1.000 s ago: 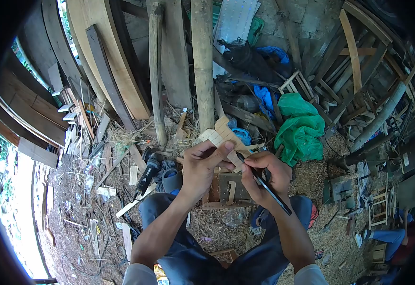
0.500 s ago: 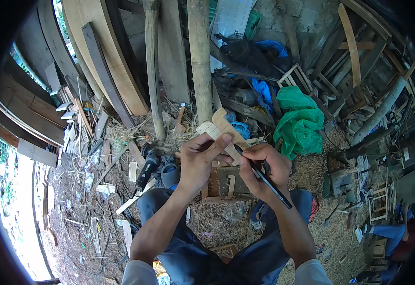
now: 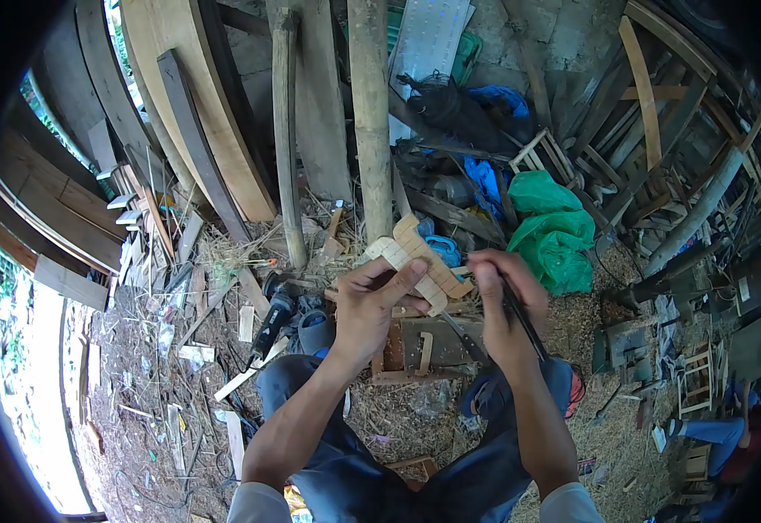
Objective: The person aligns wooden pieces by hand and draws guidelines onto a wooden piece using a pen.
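My left hand (image 3: 370,305) grips a pair of small curved wooden pieces by their near side, thumb on top. The paler wooden piece (image 3: 391,253) overlaps the tan wooden piece (image 3: 424,247), and thin dark lines cross both. To their right, my right hand (image 3: 513,305) is closed around a slim black pen (image 3: 524,321), apart from the wood; its tip is hard to make out. Below the wood, a pointed metal tool (image 3: 465,338) lies by a wooden block (image 3: 408,336), on which rests a small pale hooked wood piece (image 3: 426,350).
A black power tool (image 3: 273,324) lies on the shaving-strewn ground to the left. Crumpled green plastic (image 3: 550,231) sits at right. Boards (image 3: 215,105) and a round post (image 3: 370,113) stand ahead. At far right, part of another person's leg (image 3: 707,427) shows.
My right hand has drawn back from the wooden pieces, taking the pen off them and tilting it more upright. The pieces have shifted slightly, and the pointed tool is now uncovered.
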A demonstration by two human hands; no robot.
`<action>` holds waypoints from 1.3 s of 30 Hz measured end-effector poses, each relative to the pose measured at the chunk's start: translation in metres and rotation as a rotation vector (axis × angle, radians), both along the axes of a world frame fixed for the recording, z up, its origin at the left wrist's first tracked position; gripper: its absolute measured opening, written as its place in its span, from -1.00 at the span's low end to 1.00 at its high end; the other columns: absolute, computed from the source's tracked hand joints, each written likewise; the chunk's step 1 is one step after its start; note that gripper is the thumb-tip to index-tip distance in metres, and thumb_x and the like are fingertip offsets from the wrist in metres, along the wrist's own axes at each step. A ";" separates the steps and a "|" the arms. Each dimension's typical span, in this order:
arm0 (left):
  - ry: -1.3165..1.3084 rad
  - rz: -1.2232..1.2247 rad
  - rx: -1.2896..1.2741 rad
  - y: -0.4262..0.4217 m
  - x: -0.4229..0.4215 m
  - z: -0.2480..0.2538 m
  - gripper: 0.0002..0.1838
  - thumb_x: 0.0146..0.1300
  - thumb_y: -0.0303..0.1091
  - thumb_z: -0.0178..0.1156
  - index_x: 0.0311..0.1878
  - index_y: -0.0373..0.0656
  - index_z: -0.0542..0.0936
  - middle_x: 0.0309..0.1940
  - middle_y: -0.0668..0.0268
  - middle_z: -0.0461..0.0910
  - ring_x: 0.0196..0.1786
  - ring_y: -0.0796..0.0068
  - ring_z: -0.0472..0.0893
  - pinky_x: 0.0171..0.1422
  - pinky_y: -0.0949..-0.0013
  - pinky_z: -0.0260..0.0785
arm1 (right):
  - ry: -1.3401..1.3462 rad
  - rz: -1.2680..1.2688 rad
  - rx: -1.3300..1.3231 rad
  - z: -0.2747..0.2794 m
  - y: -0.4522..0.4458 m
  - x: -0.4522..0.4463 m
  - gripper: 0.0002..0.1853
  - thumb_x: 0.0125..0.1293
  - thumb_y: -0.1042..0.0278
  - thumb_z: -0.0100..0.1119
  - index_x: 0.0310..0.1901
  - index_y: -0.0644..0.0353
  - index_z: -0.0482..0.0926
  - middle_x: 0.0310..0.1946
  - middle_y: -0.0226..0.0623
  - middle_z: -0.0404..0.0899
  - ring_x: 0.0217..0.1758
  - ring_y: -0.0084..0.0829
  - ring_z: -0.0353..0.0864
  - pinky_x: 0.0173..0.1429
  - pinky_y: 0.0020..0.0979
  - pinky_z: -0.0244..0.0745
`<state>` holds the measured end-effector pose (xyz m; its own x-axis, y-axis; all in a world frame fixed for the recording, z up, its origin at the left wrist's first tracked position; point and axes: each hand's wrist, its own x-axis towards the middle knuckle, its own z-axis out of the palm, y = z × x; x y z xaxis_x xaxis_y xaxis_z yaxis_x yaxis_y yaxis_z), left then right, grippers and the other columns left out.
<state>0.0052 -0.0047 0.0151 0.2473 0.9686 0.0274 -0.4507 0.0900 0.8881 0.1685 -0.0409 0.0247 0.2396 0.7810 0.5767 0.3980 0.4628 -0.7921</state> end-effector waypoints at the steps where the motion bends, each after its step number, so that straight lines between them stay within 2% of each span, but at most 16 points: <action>1: 0.008 -0.004 -0.007 0.000 0.000 0.000 -0.75 0.24 -0.36 0.27 -0.13 -0.37 0.62 -0.29 0.20 0.65 -0.34 0.51 0.65 -0.31 0.51 0.57 | 0.048 0.044 -0.039 -0.005 0.001 -0.001 -0.82 0.27 0.38 0.21 -0.17 0.31 0.59 -0.36 -0.27 0.61 -0.34 -0.50 0.58 -0.23 -0.52 0.42; 7: -0.008 -0.040 -0.002 0.000 0.001 -0.003 -0.75 0.25 -0.37 0.26 -0.13 -0.37 0.61 -0.30 0.19 0.65 -0.35 0.52 0.65 -0.31 0.53 0.56 | 0.120 0.181 -0.199 0.002 -0.006 -0.007 -0.83 0.26 0.45 0.22 -0.14 0.31 0.60 -0.33 -0.30 0.62 -0.32 -0.63 0.56 -0.26 -0.56 0.42; 13: 0.058 -0.008 0.006 -0.001 0.003 -0.001 -0.75 0.26 -0.36 0.24 -0.11 -0.37 0.61 -0.30 0.19 0.65 -0.34 0.53 0.64 -0.30 0.53 0.57 | 0.118 0.167 -0.210 -0.002 -0.004 -0.007 -0.83 0.25 0.51 0.22 -0.13 0.32 0.61 -0.36 -0.35 0.63 -0.37 -0.72 0.52 -0.33 -0.64 0.40; 17: 0.088 -0.030 0.064 0.001 0.002 -0.008 -0.71 0.35 -0.26 0.14 -0.08 -0.32 0.60 -0.27 0.22 0.65 -0.28 0.50 0.66 -0.28 0.48 0.57 | 0.126 0.156 -0.199 -0.002 -0.003 -0.007 -0.83 0.23 0.51 0.23 -0.14 0.32 0.61 -0.37 -0.35 0.64 -0.41 -0.74 0.51 -0.36 -0.66 0.38; 19: 0.105 -0.056 0.080 0.002 0.001 -0.011 -0.62 0.42 -0.14 0.02 -0.09 -0.32 0.59 -0.25 0.20 0.65 -0.26 0.46 0.66 -0.24 0.44 0.58 | 0.099 0.155 -0.180 -0.003 -0.002 -0.005 -0.84 0.23 0.51 0.23 -0.15 0.32 0.62 -0.38 -0.33 0.64 -0.42 -0.74 0.51 -0.38 -0.65 0.38; 25: 0.016 -0.052 0.018 0.002 0.002 -0.008 -0.50 0.43 -0.03 -0.05 -0.13 -0.39 0.59 -0.29 0.12 0.64 -0.29 0.43 0.67 -0.26 0.44 0.62 | 0.052 0.143 -0.144 -0.002 -0.002 -0.005 -0.84 0.22 0.52 0.24 -0.16 0.31 0.63 -0.42 -0.34 0.63 -0.46 -0.73 0.50 -0.41 -0.64 0.36; 35: 0.015 -0.064 0.027 0.002 0.000 -0.005 -0.48 0.44 -0.02 -0.07 -0.13 -0.39 0.59 -0.29 0.11 0.64 -0.31 0.44 0.67 -0.27 0.45 0.61 | 0.091 0.163 -0.137 -0.005 -0.001 -0.005 -0.84 0.21 0.52 0.25 -0.17 0.30 0.63 -0.42 -0.33 0.64 -0.47 -0.73 0.50 -0.42 -0.64 0.37; 37: 0.072 -0.088 0.053 0.002 -0.001 -0.005 -0.44 0.48 -0.02 -0.19 -0.06 -0.42 0.53 -0.20 0.06 0.62 -0.22 0.37 0.67 -0.22 0.37 0.62 | 0.080 0.162 -0.146 -0.005 -0.001 -0.004 -0.84 0.20 0.52 0.25 -0.17 0.30 0.63 -0.42 -0.33 0.64 -0.47 -0.73 0.51 -0.42 -0.64 0.37; 39: 0.074 -0.090 0.051 0.002 -0.001 -0.006 -0.44 0.48 -0.02 -0.20 -0.06 -0.43 0.52 -0.20 0.05 0.62 -0.23 0.37 0.67 -0.22 0.36 0.62 | 0.069 0.157 -0.150 -0.005 -0.002 -0.004 -0.84 0.20 0.51 0.25 -0.18 0.30 0.63 -0.41 -0.33 0.64 -0.47 -0.73 0.51 -0.42 -0.64 0.37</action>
<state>0.0038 -0.0028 0.0092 0.3364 0.9401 0.0545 -0.3762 0.0811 0.9230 0.1647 -0.0425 0.0199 0.1435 0.8877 0.4374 0.2732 0.3893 -0.8797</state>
